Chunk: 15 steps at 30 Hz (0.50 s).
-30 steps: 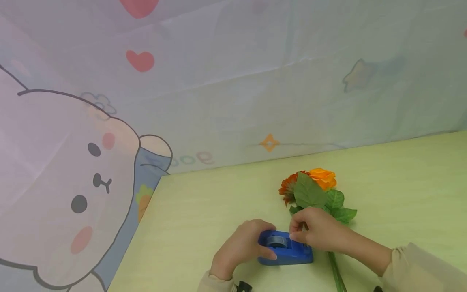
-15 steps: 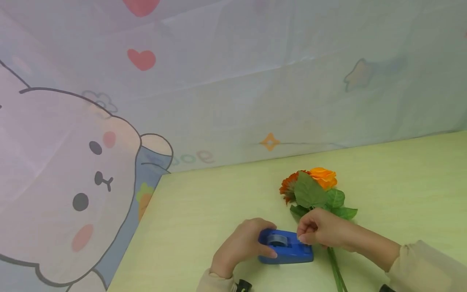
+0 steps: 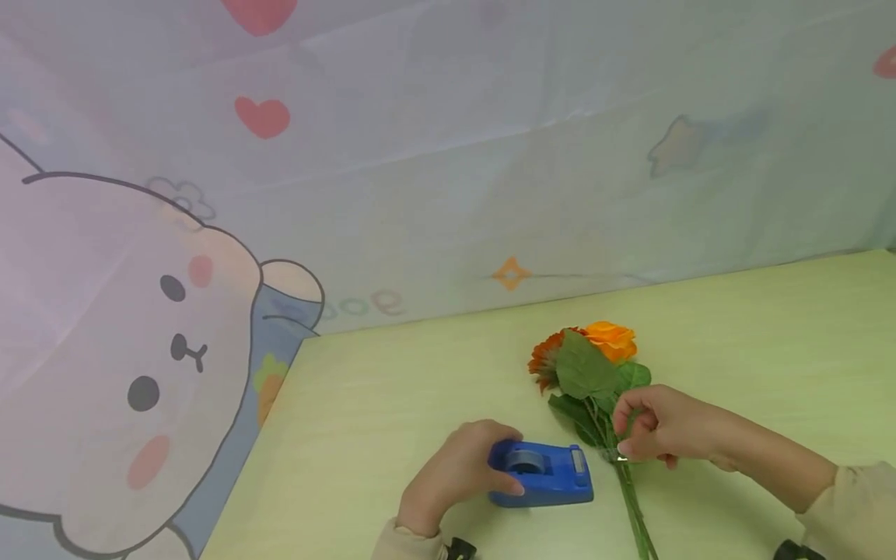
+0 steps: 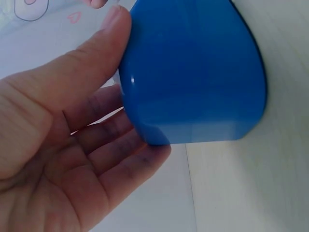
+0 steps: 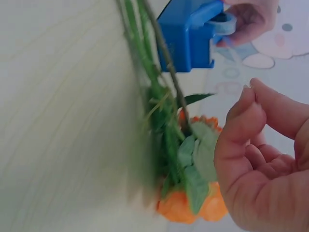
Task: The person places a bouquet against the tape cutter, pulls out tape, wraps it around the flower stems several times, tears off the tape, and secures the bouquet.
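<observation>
My left hand [image 3: 458, 474] grips the rear of a blue tape dispenser [image 3: 542, 488] on the table, thumb and fingers on its two sides. The left wrist view shows its smooth blue end [image 4: 193, 77] close up. A tape roll [image 3: 525, 461] sits in the dispenser. My right hand [image 3: 668, 426] pinches a short piece of clear tape [image 3: 611, 454] between thumb and index finger, over the flower stems [image 3: 633, 505]. In the right wrist view these fingertips [image 5: 246, 96] meet; the tape hardly shows there. The bunch has an orange rose [image 3: 612, 341] and a red-orange flower [image 3: 547, 359].
Large green leaves [image 3: 586, 365] spread below the blooms. The pale green table [image 3: 392, 389] runs back to a printed cloth [image 3: 448, 155] hanging behind it. A cartoon animal [image 3: 140, 334] is printed on the cloth at the left.
My right hand has moved right from the dispenser's front end to the stems, with the clear tape in its fingers. The left hand and dispenser stay in place.
</observation>
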Each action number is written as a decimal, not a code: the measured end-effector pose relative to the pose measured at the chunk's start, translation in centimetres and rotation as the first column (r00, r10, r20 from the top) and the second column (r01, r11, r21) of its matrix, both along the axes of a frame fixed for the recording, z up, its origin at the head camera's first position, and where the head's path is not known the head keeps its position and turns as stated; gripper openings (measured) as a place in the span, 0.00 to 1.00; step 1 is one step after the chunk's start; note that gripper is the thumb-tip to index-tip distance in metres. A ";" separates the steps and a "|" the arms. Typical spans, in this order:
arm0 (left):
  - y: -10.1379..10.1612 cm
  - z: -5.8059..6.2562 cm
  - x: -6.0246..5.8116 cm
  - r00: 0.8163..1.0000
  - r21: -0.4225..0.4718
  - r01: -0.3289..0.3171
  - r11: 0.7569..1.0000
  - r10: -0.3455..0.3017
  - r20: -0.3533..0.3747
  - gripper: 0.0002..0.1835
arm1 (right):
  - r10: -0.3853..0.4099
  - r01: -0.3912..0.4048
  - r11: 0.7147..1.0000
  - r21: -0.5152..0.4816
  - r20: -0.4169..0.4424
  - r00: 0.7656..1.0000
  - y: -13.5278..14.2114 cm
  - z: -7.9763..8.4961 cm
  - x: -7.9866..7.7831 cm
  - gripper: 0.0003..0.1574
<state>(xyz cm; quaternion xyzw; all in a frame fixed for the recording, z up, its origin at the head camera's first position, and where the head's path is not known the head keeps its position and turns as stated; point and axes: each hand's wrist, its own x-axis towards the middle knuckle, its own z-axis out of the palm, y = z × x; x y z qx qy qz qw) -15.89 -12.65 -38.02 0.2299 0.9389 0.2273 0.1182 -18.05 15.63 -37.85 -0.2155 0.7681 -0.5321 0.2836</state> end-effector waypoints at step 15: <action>-0.1 -0.2 -0.1 1.000 0.004 0.000 1.000 0.000 -0.006 0.29 | -0.037 0.039 0.999 0.017 -0.103 0.994 0.4 -2.1 0.0 0.14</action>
